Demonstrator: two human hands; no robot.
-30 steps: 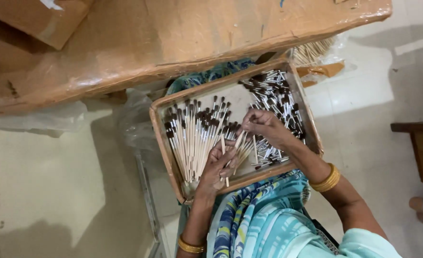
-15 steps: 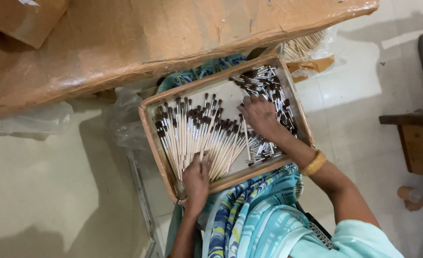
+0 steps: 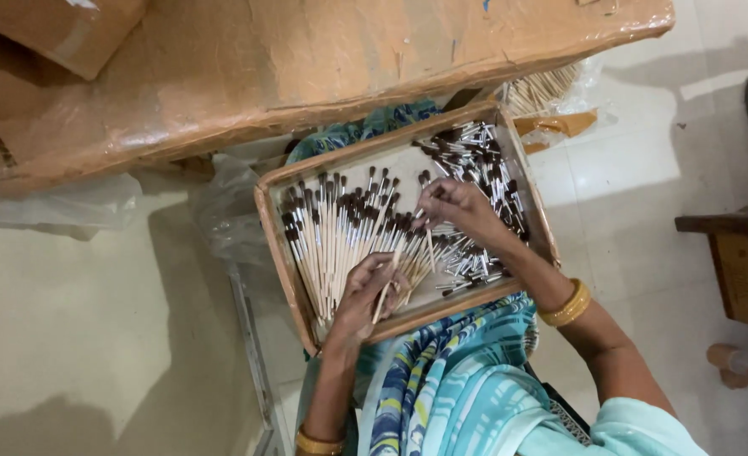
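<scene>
- The left hand sits at the near edge of the shallow cardboard tray, its fingers curled shut around 1 pale brush handle.
- That handle's long axis runs from the near rim up and away toward the middle of the tray, roughly in line with the other handles beside it.
- The right hand is further into the tray, just right of centre; its fingertips are pinched together on what looks like a thin stick, though the exact contact is too small to tell.
- The row of dark-tipped brushes fills the left half of the tray, handles side by side, dark heads pointing away from the person, pale ends toward the near rim.
- This row lies directly to the left of both hands; the left hand touches its near ends and is the nearer of the 2.
- A loose heap of short silver-and-black ferrule pieces lies in the right half, under and beyond the right hand, pointing every way.
- The tray rests on the person's lap, over blue patterned cloth.
- Beyond the tray stands a brown table wrapped in plastic.
- A clear bag of pale sticks lies just past the tray's far right corner.
</scene>
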